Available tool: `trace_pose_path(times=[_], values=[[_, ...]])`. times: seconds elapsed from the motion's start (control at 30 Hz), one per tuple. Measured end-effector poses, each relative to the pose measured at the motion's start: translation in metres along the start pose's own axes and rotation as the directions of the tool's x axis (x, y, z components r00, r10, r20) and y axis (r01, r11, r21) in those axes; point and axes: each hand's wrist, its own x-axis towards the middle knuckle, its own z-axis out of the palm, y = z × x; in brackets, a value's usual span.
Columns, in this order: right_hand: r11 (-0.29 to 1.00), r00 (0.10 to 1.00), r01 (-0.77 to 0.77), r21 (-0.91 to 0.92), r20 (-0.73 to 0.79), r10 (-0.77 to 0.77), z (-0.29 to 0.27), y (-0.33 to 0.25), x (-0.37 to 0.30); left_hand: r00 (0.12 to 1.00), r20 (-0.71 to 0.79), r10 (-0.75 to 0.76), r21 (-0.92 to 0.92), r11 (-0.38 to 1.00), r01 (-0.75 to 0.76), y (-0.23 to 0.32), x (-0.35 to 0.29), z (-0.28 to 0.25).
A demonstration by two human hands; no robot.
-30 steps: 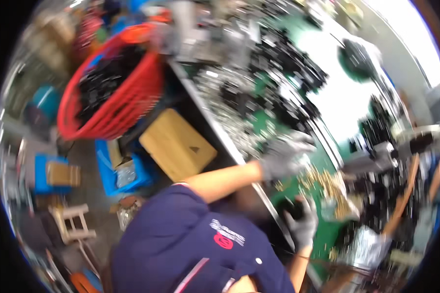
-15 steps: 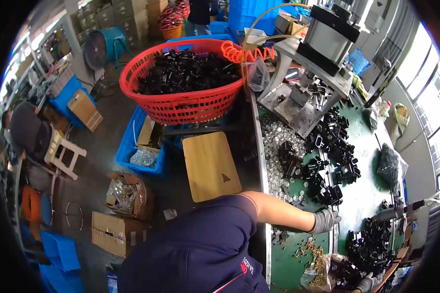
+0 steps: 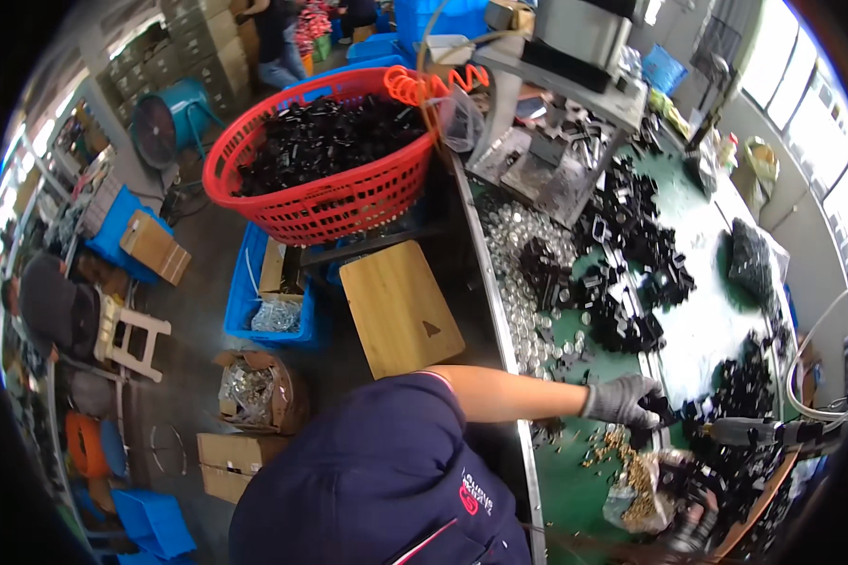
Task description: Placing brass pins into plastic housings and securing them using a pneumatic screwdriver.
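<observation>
Workshop floor with boxes and bins on one side, green worktop (image 3: 575,499) on the other, windows (image 3: 824,122) past its far edge. Left hand (image 3: 624,400), grey glove, is over the worktop, fingers curled down at a black part (image 3: 658,411); touching, it seems, but cannot tell if it's pinched. Right hand (image 3: 693,527), also gloved, sits low beside the clear bag (image 3: 622,508) (dark and partly covered there), so can't tell if it's spread or gripping.

Brass bits (image 3: 643,476) fill part of that bag, with more strewn beside it. Clear round pieces (image 3: 518,273) lie along the metal-trimmed near edge. One pile of black parts (image 3: 631,254) runs down the middle, another pile (image 3: 740,386) is toward the far edge, just beside a grey hand tool (image 3: 744,430).

Press machine (image 3: 575,47) stands at one end. Red basket (image 3: 330,209), full of black pieces, is next to the near edge by that end, orange coiled hose (image 3: 429,87) at its rim. Wooden board (image 3: 400,306) is below the basket, off the worktop.
</observation>
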Motion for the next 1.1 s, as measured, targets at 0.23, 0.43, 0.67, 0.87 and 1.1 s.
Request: trace_pose_path(times=[0.23, 0.43, 0.67, 0.87, 1.1], values=[[0.642, 0.902, -0.003, -0.766, -0.279, -0.329, -0.082, 0.103, -0.063, 0.974, 0.174, 0.143, -0.721, 0.692, 0.027, 0.032, -0.093, 0.016], [-0.247, 0.893, 0.032, -0.969, 0.139, -0.429, -0.080, 0.123, -0.081, 0.935, 0.313, 0.166, -0.043, 0.986, -0.161, 0.028, -0.111, -0.006], [0.263, 0.932, 0.015, -0.965, -0.081, -0.353, -0.082, 0.104, -0.101, 0.757, 0.598, 0.264, 0.139, 0.896, -0.422, 0.035, -0.108, -0.027], [-0.153, 0.967, -0.150, -0.977, -0.113, -0.228, -0.106, 0.067, -0.012, 0.983, 0.127, -0.133, 0.560, 0.828, 0.040, 0.005, -0.031, -0.077], [-0.724, 0.987, -0.130, -0.677, -0.154, -0.033, -0.112, 0.084, 0.074, 0.900, 0.410, -0.150, 0.801, 0.530, -0.277, -0.022, -0.007, -0.061]])
